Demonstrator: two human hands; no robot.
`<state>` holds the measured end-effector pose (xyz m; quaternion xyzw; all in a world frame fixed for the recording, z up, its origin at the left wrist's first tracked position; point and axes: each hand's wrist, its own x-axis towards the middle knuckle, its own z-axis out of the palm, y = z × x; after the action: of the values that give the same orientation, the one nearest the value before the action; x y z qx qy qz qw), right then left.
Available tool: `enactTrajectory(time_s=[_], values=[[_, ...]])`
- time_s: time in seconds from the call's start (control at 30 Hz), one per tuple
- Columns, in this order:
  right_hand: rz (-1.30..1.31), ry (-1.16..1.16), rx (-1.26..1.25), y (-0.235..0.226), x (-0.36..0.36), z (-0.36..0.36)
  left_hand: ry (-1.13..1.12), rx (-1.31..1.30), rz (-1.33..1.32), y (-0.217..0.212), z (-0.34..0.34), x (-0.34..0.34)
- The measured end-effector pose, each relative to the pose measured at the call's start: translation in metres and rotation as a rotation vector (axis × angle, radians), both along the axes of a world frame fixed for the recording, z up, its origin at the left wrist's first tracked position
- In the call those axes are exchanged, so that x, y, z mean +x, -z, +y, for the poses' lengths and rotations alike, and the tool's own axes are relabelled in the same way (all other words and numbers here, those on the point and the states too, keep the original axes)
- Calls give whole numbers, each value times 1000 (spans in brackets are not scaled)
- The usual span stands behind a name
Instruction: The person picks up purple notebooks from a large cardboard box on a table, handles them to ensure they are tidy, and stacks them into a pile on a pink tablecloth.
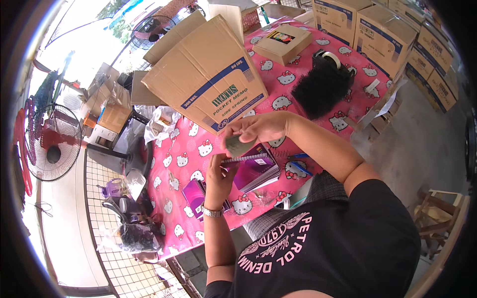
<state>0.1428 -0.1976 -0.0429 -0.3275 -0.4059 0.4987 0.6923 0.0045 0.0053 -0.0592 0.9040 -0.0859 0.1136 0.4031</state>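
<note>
A purple spiral notebook (256, 171) lies on the pink patterned tablecloth in front of me, its coil along the far edge. My left hand (218, 175) is closed on the notebook's left corner at the coil. Just above that edge, my right hand (258, 128) grips a flat, rounded, dull-green piece (240, 147) whose kind I cannot make out. More purple notebooks (194, 197) lie to the left, partly behind my left wrist. Near the notebook's right side are a loose dark wire coil (279, 154) and a blue-handled tool (301, 167).
A large open cardboard box (208, 74) stands tilted beyond my hands. Farther right lie a heap of black coils (323, 89), a tape roll (331, 59) and a flat brown box (283, 43). Stacked cartons (380, 37) fill the back right; a fan (53, 144) stands left.
</note>
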Motion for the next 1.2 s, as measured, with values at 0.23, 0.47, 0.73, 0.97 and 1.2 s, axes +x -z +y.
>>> enactTrajectory(time_s=[0.23, 0.47, 0.73, 0.97, 1.2], values=[[-917, 820, -1047, 113, 45, -37, -8, -51, 0, 7, 0, 1], [-1440, 1148, -1004, 171, -70, -79, -257, -460, 5, 20, -5, -14], [-945, 1321, -773, 179, -127, -97, -286, -563, 70, 28, -10, -19], [-1251, 1173, -247, 39, -129, -26, -241, -669, -1, 31, -18, -24], [-1392, 1148, -309, 30, -131, 1, -269, -741, -77, 45, -18, -34]])
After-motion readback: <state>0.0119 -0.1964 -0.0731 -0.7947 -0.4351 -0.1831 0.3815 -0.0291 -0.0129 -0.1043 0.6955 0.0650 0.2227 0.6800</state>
